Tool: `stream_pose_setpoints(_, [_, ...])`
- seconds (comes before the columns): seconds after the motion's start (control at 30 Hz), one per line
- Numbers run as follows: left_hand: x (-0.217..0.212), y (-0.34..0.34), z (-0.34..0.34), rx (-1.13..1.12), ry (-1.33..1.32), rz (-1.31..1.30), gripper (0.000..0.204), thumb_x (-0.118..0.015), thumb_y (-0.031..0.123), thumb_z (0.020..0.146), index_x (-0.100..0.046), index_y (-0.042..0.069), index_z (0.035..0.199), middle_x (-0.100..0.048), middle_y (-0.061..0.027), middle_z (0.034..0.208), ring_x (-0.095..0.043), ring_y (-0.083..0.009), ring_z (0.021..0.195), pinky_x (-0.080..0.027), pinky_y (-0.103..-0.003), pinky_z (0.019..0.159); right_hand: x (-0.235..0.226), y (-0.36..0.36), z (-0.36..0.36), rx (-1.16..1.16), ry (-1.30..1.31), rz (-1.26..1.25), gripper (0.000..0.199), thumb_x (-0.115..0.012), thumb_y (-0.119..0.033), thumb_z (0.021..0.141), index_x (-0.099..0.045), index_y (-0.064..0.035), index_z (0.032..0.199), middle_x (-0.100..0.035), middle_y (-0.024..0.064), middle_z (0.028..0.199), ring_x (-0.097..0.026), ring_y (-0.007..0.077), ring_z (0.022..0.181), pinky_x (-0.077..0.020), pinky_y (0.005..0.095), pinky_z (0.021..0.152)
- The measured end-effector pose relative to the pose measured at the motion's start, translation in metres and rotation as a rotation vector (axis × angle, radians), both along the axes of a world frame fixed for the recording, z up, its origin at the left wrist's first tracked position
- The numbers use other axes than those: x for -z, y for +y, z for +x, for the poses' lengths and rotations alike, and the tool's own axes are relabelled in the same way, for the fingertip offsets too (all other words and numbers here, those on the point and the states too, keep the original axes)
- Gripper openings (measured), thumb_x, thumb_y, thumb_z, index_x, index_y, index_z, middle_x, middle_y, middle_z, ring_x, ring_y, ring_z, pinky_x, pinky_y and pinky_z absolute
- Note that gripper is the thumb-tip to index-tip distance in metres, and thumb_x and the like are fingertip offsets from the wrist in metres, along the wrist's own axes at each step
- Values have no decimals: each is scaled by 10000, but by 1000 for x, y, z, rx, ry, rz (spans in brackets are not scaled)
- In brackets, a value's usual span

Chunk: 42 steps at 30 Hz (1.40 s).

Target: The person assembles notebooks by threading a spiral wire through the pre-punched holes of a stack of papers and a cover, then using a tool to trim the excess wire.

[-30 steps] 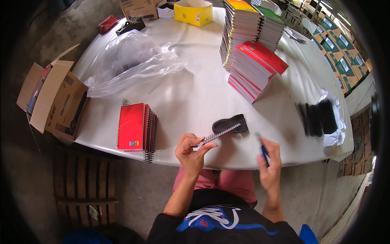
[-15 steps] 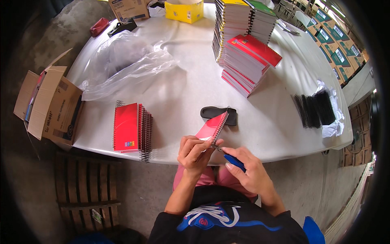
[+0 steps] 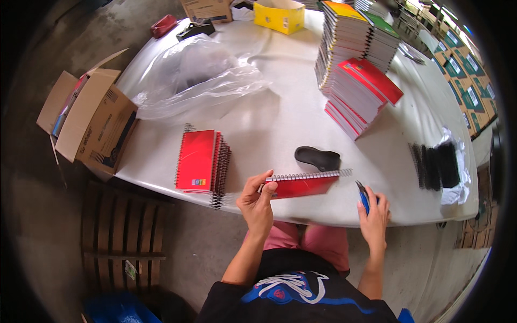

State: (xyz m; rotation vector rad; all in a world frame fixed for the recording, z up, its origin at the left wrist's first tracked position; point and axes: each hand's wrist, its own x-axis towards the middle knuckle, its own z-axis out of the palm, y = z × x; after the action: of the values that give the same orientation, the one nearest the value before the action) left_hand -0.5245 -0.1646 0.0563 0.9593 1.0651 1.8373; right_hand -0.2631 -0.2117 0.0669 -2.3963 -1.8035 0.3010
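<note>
My left hand (image 3: 257, 207) grips one end of a red spiral notebook (image 3: 304, 187), its thumb and fingers closed over the corner. The notebook is held sideways over the near table edge, and its wire coil runs along the upper side and sticks out past the far right end. In my right hand (image 3: 375, 218) are blue-handled pliers (image 3: 364, 200), their dark jaws pointing up and away from the notebook. Just beyond the notebook lies a black object shaped like a shoe sole (image 3: 316, 157). To the left stands a stack of red spiral notebooks (image 3: 196, 161).
Unbound red booklets (image 3: 358, 102) pile up before tall notebook stacks (image 3: 344, 40). Black coils (image 3: 439, 167) lie on white wrapping at the right. A clear plastic bag (image 3: 199, 81), an open carton (image 3: 107, 129) and a yellow box (image 3: 280, 17) sit around the white table (image 3: 285, 118).
The pliers have come away from the coil's end as my right hand moved right. My left hand has turned the notebook so its coil lies crosswise. The view has shifted.
</note>
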Motion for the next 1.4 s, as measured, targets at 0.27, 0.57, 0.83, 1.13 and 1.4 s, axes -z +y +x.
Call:
stream_pose_setpoints(0.27, [-24, -25, -17, 71, -271, 38, 192, -577, 63, 910, -572, -16, 1085, -564, -22, 973, -487, -65, 823, -378, -194, 734, -4, 36, -72, -433, 1611, 258, 684, -673, -307, 845, -357, 4, 1367, -431, 103, 1344, -397, 163, 1241, -331, 323, 1019])
stream_pose_setpoints(0.57, [-54, -44, -84, -455, 285, 231, 336, -592, 162, 911, -490, 6, 1191, -542, -60, 944, -503, -98, 850, -380, -238, 790, -69, 117, -204, -401, 1956, 150, 367, -603, 40, 842, -542, -37, 1195, -601, 50, 951, -558, 75, 811, -467, 215, 787])
stream_pose_setpoints(0.83, [-37, -36, -124, -681, 419, 3, 561, -411, 460, 961, -417, 28, 1320, -530, -74, 1106, -478, -160, 1052, -344, -316, 903, -130, 177, -278, -1294, 1132, 284, 430, -514, -64, 729, -537, -108, 1156, -589, 87, 782, -536, 155, 643, -409, 291, 631])
stream_pose_setpoints(1.13, [8, -10, -130, -591, 402, -59, 542, -335, 401, 997, -369, -14, 1344, -438, -183, 1316, -403, -238, 1248, -274, -358, 1058, -71, 177, -311, -1469, 660, 549, 375, -510, -261, 855, -556, -164, 1214, -655, 116, 954, -575, 240, 1032, -269, 423, 1010])
stream_pose_setpoints(1.4, [2, 18, -128, -697, 433, 5, 395, -328, 271, 1010, -552, -37, 1113, -543, -152, 1174, -493, -224, 1108, -334, -335, 1002, 6, 197, -323, -536, 1501, 185, 560, -354, -471, 975, -674, -12, 955, -653, 82, 847, -590, 157, 840, -452, 268, 740])
